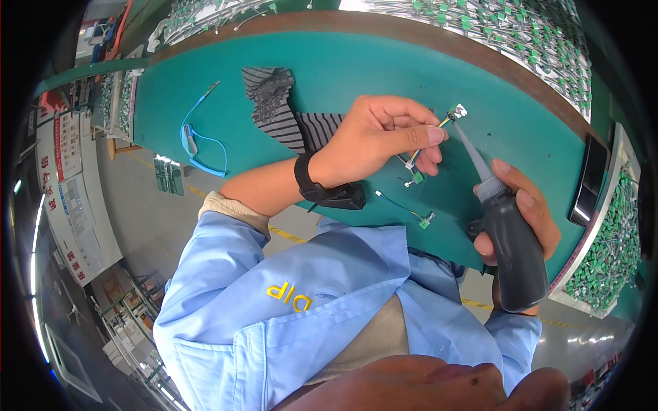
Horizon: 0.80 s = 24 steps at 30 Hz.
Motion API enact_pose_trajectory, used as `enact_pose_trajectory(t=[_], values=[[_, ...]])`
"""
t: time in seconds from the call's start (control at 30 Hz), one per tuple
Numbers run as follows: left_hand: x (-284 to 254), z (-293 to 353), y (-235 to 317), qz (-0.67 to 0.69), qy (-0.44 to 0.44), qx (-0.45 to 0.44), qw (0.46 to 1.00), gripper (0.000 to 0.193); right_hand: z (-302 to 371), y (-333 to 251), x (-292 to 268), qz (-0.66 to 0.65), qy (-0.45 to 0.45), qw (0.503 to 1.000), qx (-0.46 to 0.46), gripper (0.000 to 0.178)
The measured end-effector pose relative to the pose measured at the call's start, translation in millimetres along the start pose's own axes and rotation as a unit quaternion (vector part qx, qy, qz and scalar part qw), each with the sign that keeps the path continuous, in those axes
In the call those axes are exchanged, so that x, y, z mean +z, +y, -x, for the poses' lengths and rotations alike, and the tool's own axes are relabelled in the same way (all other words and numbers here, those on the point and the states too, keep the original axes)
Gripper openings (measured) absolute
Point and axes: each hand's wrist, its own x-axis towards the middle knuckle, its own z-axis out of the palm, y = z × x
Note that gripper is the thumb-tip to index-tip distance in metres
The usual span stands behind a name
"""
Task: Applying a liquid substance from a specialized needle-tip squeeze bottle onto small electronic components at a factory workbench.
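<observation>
1 bottle (515, 250) occupies the right grip (540, 219), 1 connector (458, 111) the left grip (385, 135).

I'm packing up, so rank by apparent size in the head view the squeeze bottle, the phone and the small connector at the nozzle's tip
1. Squeeze bottle, perhaps enlarged by nearness
2. Phone
3. Small connector

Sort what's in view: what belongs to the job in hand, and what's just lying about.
In the job:
small wired part, in the left hand
black squeeze bottle, in the right hand, nozzle aimed at that part
probably the loose wired piece too

Apparently just lying about:
striped cloth
blue cord with clip
black phone
</observation>
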Motion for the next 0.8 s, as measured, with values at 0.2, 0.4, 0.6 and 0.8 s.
enact_pose_trajectory(t=[0.2, 0.4, 0.6, 0.8], values=[[-14.4, -8.2, 11.2, 0.042, -0.008, -0.008, 0.999, 0.016, 7.2, 2.4, -5.6, 0.0, 0.038, 0.998, -0.046, 0.076], [-65.7, -49.8, 86.2, -0.026, 0.043, 0.016, 0.999, 0.021, 10.1, -9.4, -16.4, -0.035, 0.021, 0.999, 0.002, 0.068], [-143.4, -153.2, 122.0, -0.47, 0.076, 0.12, 0.871, 0.027, 3.4, -7.4, -17.0, -0.011, 0.01, 1.0, -0.008, 0.066], [-161.3, -204.8, 105.2, -0.62, 0.024, 0.176, 0.764, 0.022, -10.8, 3.8, -11.1, 0.038, 0.064, 0.995, -0.059, 0.067]])
